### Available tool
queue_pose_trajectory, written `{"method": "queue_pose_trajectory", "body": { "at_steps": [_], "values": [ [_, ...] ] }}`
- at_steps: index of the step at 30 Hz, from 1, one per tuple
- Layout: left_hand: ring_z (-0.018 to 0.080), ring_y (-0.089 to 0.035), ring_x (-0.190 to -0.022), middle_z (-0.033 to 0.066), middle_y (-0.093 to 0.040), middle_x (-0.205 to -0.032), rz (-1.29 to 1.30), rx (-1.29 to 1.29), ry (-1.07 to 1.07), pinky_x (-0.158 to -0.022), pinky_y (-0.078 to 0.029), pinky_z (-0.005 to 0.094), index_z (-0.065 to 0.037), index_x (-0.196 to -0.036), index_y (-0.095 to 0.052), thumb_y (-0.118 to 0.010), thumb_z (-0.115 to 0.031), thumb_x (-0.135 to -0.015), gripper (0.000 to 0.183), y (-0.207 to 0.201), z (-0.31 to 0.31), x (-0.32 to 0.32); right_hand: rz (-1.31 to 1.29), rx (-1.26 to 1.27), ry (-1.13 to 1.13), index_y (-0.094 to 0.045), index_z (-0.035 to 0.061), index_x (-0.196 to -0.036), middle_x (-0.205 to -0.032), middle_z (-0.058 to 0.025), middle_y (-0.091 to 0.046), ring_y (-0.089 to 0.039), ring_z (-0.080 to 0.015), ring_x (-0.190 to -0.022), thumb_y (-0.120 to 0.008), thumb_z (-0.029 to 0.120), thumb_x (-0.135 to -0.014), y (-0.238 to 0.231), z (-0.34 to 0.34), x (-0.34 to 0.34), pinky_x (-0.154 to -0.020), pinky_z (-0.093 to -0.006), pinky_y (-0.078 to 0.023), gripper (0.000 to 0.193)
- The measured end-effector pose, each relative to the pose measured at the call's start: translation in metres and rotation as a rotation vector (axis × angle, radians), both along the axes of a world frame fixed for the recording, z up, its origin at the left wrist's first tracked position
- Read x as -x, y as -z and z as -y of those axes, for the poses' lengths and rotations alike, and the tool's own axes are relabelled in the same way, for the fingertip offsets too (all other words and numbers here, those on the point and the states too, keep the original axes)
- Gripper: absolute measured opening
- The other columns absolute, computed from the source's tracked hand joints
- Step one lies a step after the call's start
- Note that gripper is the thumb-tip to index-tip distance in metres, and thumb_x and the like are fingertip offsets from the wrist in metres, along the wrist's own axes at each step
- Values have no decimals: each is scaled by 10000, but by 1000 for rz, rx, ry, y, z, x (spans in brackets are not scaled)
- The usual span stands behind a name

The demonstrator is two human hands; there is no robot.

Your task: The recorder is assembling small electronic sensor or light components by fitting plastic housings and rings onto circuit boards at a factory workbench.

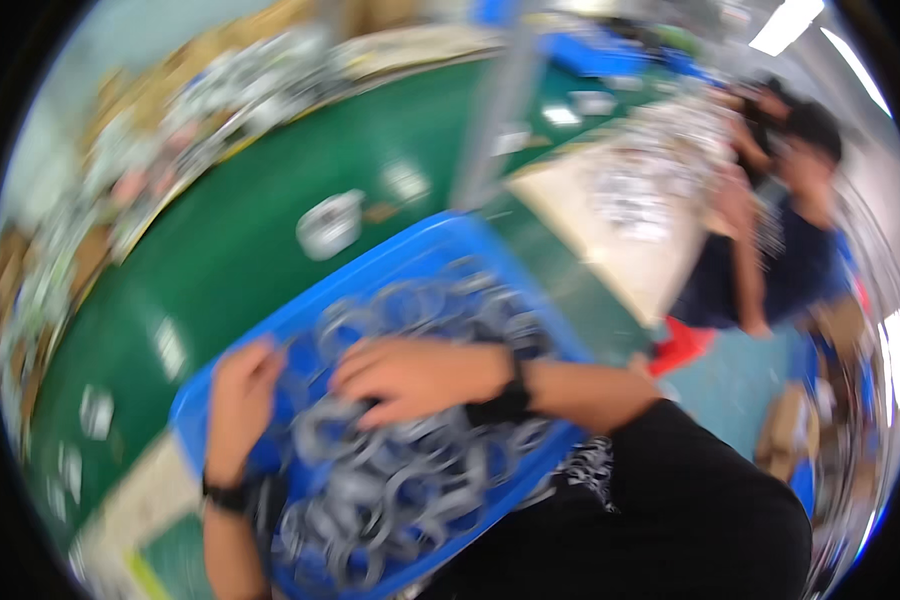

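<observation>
A blue plastic bin (232, 362) tilts across the view, heaped with grey, translucent ring-shaped parts (355, 490). Over its left rim is my left hand (242, 395), its fingers curled in and blurred; whatever they may hold is hidden. My right hand (420, 378) reaches across the middle of the heap, fingers bent toward the left and thumb below them. It touches or hovers just above the rings, and I cannot make out what lies between its fingers. Dark bands circle both my wrists.
Beyond the bin runs a green conveyor belt (240, 200) carrying a white, cup-like part (330, 225) and a few others. A grey post (495, 110) rises behind the bin. At right, people (805, 200) work by a pale table (580, 220) piled with shiny parts. Bags and cartons line the far side.
</observation>
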State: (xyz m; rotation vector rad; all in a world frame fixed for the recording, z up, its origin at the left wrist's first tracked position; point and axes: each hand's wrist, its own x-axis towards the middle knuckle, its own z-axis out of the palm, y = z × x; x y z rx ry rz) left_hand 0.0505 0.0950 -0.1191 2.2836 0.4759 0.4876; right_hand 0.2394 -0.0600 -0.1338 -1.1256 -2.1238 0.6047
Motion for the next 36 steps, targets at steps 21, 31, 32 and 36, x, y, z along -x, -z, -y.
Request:
{"method": "queue_pose_trajectory", "body": {
  "at_steps": [21, 31, 32, 36],
  "values": [
    [361, -575, -667, 186, -584, -714, -15, -168, 224, -579, -436, 434, -31, -831, -566, -545, -81, -784, 71, 27, -6, 3, -466, 382, 223, -616, 9, -933, -1318, -147, -502, -513, -270, -1197, -634, 138, -837, -36, 17, -4, -978, -374, -402, 162],
    [366, -589, -709, 180, -609, -729, -92, -89, 204, -625, -436, 452, -27, -845, -576, -524, -93, -779, 106, 14, 1, -2, -946, 529, 52, -481, 93, -1035, -1284, -193, -492, -580, -310, -1085, -622, 396, -874, -53, 22, 4, -898, -378, -452, 371],
    [338, -582, -698, 169, -599, -734, -104, -102, 226, -625, -437, 417, -13, -858, -565, -521, -85, -787, 110, 15, 1, -3, -925, 544, 109, -424, 101, -1180, -1206, -217, -538, -622, -285, -976, -603, 457, -868, -53, 24, 5, -840, -362, -484, 507],
    [338, -581, -696, 168, -597, -728, -129, -73, 208, -627, -434, 417, -15, -844, -565, -518, -80, -781, 102, 11, 1, -2, -921, 537, 102, -341, 83, -1354, -1169, -233, -551, -629, -243, -881, -537, 504, -893, -50, 20, 4, -759, -340, -515, 654]
  ]
}}
